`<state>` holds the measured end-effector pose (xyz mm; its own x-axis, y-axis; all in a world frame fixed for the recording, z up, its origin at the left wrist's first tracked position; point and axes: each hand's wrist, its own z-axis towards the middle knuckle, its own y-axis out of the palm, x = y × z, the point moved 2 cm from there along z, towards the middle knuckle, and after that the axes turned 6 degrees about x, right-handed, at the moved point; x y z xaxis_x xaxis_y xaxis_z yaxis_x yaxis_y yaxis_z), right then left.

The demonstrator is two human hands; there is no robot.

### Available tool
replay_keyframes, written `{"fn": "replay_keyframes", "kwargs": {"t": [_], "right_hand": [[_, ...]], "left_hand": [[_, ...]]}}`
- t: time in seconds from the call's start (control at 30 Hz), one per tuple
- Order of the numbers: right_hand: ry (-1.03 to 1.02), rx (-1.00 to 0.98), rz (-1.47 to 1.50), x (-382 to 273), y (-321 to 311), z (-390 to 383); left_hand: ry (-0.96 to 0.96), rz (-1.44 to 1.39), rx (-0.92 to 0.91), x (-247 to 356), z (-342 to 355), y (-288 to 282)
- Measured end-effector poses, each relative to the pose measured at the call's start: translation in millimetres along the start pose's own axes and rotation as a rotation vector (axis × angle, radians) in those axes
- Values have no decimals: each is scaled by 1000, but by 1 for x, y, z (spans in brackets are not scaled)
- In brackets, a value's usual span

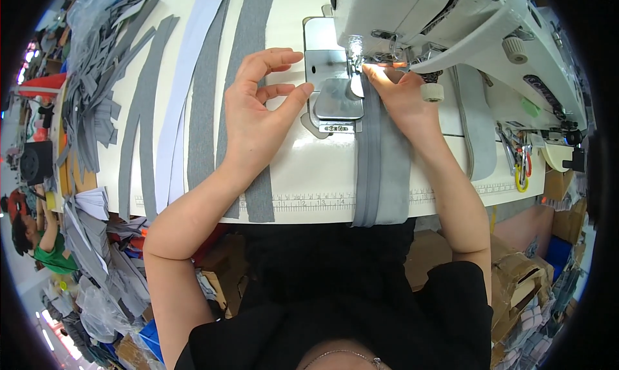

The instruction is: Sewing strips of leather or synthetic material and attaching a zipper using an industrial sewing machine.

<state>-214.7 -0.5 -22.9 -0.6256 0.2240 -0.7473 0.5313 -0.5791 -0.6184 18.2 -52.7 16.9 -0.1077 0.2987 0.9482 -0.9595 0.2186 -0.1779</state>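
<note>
Head view: grey fabric piece [382, 170] lies centre frame, top end at the presser foot [356, 73] of the sewing machine [451, 22], tail hanging off the worktop [309, 176] front edge. Judging by that, the seam is barely begun. Right hand [403, 93] fingers pinch the fabric at the foot. Left hand [258, 109] fingers loosely spread, thumb touching the metal guide plate [336, 99] (no grip). Grey strips [193, 106] wait upper left, unsewn.

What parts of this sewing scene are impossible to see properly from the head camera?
- Needle: hidden behind the sewing machine head and glare from its lamp.
- Right hand fingertips: washed out by that glare.
- Grey fabric piece: its lower end drops past the table edge.
- Scissors: too small and bent near the rim.
</note>
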Motion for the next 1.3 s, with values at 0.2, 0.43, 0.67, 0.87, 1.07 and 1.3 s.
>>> {"fn": "replay_keyframes", "kwargs": {"t": [0.2,0.43,0.67,0.87,1.07,1.3], "right_hand": [[-26,-35,-14,-12,-3,0],[-104,13,-39,-11,-1,0],[-75,30,4,-11,0,-2],[-230,123,-65,1,4,-5],[-266,115,-43,2,-1,-8],[-216,89,-8,1,-2,-11]], "left_hand": [[7,16,-12,3,-1,-1],[-21,-17,-24,2,1,-1],[-21,216,-45,23,19,-42],[-15,305,-18,12,18,-61],[-30,259,-26,3,15,-49],[-63,235,-3,-5,17,-47]]}}
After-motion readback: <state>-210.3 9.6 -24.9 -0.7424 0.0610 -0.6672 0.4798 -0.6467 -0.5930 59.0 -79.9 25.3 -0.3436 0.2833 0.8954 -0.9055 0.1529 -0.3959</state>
